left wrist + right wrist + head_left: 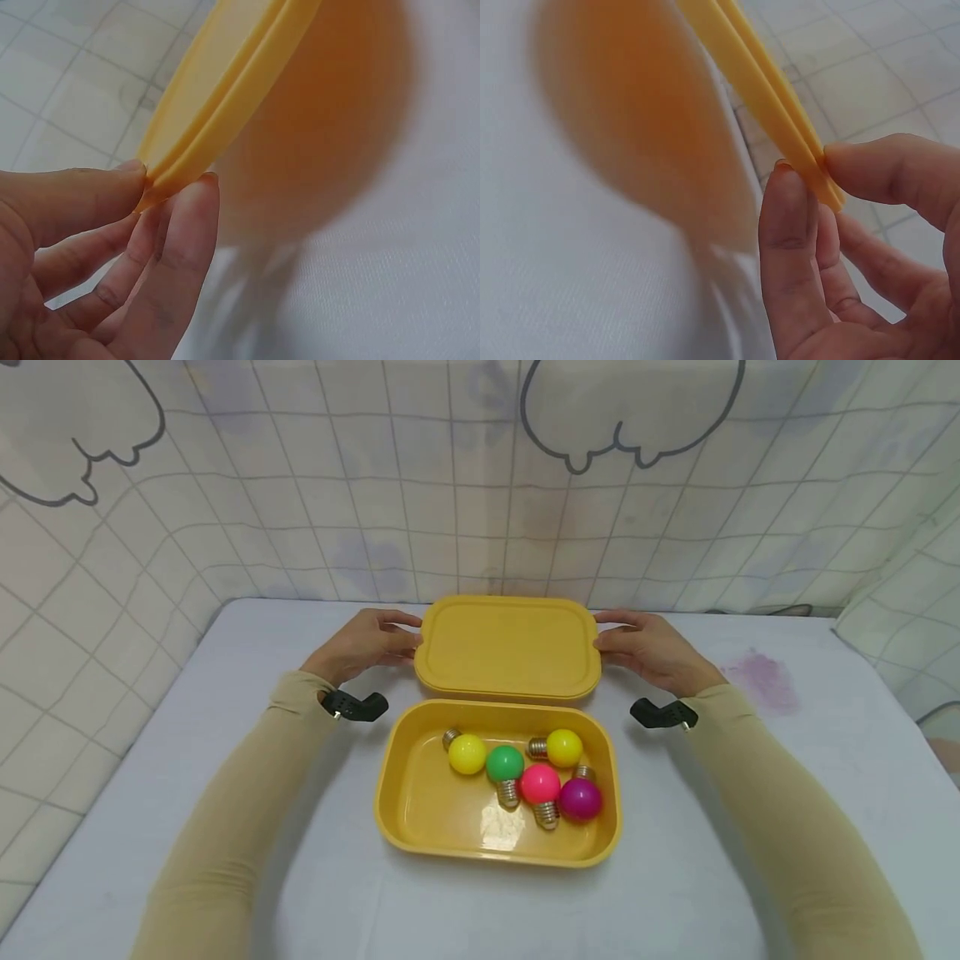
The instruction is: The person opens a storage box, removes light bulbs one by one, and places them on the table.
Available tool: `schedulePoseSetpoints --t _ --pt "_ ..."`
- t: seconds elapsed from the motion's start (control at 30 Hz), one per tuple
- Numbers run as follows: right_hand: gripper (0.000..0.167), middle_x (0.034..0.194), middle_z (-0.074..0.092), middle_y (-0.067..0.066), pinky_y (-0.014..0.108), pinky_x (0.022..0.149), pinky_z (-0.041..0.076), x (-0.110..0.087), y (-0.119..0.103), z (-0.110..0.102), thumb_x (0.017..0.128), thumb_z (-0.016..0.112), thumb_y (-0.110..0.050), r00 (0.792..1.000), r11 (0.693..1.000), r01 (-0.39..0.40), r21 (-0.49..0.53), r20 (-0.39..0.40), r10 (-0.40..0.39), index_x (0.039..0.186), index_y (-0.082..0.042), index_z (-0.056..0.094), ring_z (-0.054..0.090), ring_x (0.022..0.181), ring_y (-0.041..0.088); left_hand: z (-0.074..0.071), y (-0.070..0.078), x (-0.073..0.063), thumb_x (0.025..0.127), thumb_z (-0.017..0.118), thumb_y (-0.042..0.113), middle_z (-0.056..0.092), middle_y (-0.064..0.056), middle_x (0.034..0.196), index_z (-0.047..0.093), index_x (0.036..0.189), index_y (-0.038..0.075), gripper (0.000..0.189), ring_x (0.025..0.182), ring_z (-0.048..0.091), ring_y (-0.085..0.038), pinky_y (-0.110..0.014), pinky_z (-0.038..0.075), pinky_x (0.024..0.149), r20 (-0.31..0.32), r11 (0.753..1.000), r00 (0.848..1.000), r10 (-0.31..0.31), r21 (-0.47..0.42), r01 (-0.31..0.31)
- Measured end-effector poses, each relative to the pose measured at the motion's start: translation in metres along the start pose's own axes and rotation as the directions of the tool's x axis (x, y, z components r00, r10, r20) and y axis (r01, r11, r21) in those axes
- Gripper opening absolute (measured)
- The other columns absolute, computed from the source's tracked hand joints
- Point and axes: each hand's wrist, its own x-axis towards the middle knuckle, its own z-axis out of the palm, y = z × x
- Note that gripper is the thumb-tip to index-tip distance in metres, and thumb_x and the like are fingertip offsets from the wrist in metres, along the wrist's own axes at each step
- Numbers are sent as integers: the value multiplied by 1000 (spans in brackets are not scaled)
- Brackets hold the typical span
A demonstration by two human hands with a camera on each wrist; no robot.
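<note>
A yellow rounded lid (507,645) is held between both hands behind a yellow box, off the table, its shadow falling on the white cloth below in both wrist views. My left hand (367,643) pinches the lid's left end between thumb and fingers; the left wrist view shows the lid's rim (225,112) there. At the other end my right hand (648,647) pinches the rim (769,105) the same way. Inside the uncovered box (442,852) lie several bulb-shaped pieces with metallic screw bases: yellow (467,754), green (506,763), pink (541,785) and purple (581,799).
A white cloth covers the table (315,877). Behind its far edge hangs a checked curtain (480,510) with cartoon outlines. A pinkish stain (765,681) marks the cloth at right. Each wrist wears a black strap (354,705).
</note>
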Motion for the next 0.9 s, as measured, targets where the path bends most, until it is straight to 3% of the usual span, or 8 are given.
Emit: schedulePoseSetpoints --t 0.17,0.23,0.67,0.9 --pt "59 145 53 13 25 100 55 8 3 -1 103 61 -14 999 998 -53 -46 -9 52 157 -8 38 67 108 11 2 -2 3 98 68 14 67 -12 119 52 147 4 52 92 71 -12 -26 62 86 0 1000 1000 -9 10 9" --pt "58 145 52 13 26 101 54 10 4 -2 103 61 -14 998 996 -63 -59 -7 63 156 -8 39 67 108 11 3 -1 3 99 67 14 67 -14 121 52 148 4 52 92 71 -11 -26 62 86 5 1000 1000 -11 17 11" --pt "60 114 68 0 21 89 59 20 2 -5 101 63 -10 998 987 -50 -155 28 55 155 -2 40 72 94 8 6 -2 11 101 65 17 59 -20 133 49 149 5 52 84 72 -11 -23 62 79 17 997 999 -47 60 45" --pt "60 122 62 13 23 86 61 24 -1 1 98 66 -10 998 951 -68 -300 -16 66 153 -3 44 73 88 8 7 -2 13 103 62 17 62 -21 130 49 149 4 50 86 72 -12 -25 62 82 7 993 998 -57 105 56"
